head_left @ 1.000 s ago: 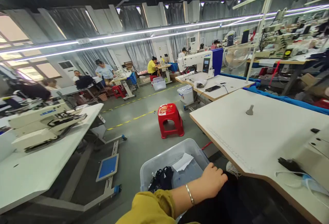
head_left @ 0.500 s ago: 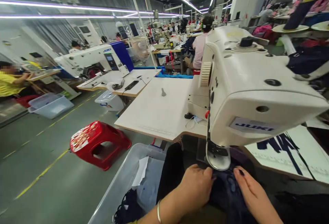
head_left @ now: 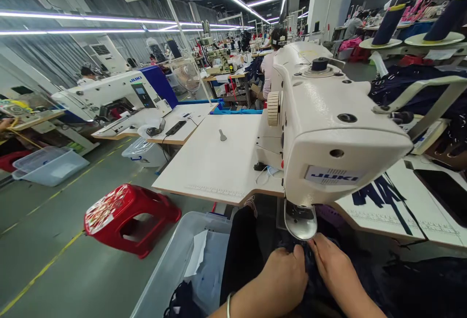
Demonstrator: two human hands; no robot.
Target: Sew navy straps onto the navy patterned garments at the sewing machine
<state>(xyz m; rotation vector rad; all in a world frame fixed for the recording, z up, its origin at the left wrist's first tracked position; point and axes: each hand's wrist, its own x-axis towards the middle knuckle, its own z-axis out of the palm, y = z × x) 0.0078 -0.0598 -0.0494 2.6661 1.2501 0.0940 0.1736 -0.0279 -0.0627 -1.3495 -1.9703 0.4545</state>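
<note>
A white JUKI sewing machine (head_left: pixel 339 157) stands right in front of me, its rounded metal guard (head_left: pixel 301 224) at the head's lower end. Just below that guard, dark navy fabric (head_left: pixel 313 279) hangs over my lap. My left hand (head_left: pixel 286 272) is closed on the fabric, knuckles up, left of the guard. On the other side, my right hand (head_left: pixel 330 259) pinches the same fabric with its fingertips close under the guard. The needle and the exact fold of cloth between my fingers are hidden.
Beside my left leg is a clear plastic bin (head_left: pixel 171 264) with paper and dark cloth. A red stool (head_left: pixel 131 218) stands farther left. The white table (head_left: pixel 204 162) carries a small grey tool (head_left: pixel 222 135). Dark strips (head_left: pixel 379 191) and a phone (head_left: pixel 443 194) lie at right.
My view has shifted a little to the right. Both hands have come closer together under the guard, the right one moving inward, still on the fabric.
</note>
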